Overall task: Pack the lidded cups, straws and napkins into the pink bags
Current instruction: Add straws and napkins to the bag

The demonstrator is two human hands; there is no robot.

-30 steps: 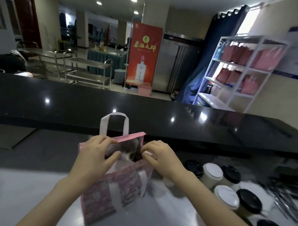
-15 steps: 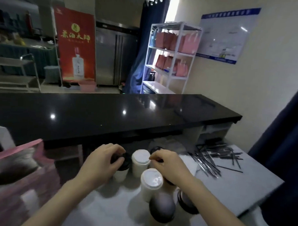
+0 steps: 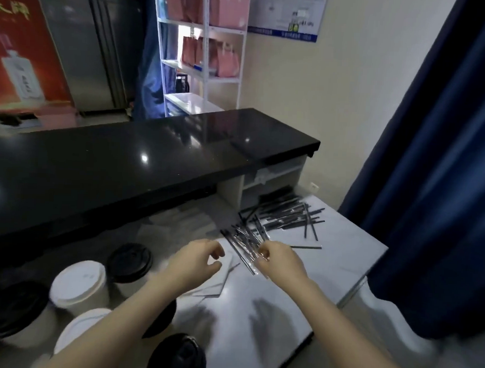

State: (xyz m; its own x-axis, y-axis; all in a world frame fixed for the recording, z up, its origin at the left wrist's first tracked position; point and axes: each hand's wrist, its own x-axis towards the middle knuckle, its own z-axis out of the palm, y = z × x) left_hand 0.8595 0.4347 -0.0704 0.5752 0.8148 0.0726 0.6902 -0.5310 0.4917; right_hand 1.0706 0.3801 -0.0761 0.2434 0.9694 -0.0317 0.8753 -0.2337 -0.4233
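Several black straws (image 3: 283, 217) in clear wrappers lie in a loose pile at the far right of the white table (image 3: 341, 260). My right hand (image 3: 278, 262) is at the pile's near end and pinches a wrapped straw with thumb and fingertips. To its left, my left hand (image 3: 197, 261) hovers with fingers loosely curled, holding nothing, above white napkins (image 3: 221, 281). Lidded cups stand at the lower left: a white-lidded cup (image 3: 78, 283), a black-lidded cup (image 3: 129, 259) and another black-lidded cup (image 3: 179, 353) nearest me. No pink bag shows on the table.
A raised black counter (image 3: 142, 157) runs along the table's far side. A white shelf rack (image 3: 201, 79) behind it holds more pink bags (image 3: 227, 62). A dark blue curtain (image 3: 442, 164) hangs close at the right, beside the table's right edge.
The view swung right, from the pink bag past the cups to the straws. Both hands left the bag's mouth, passed over the cup lids, and the right hand now pinches a straw.
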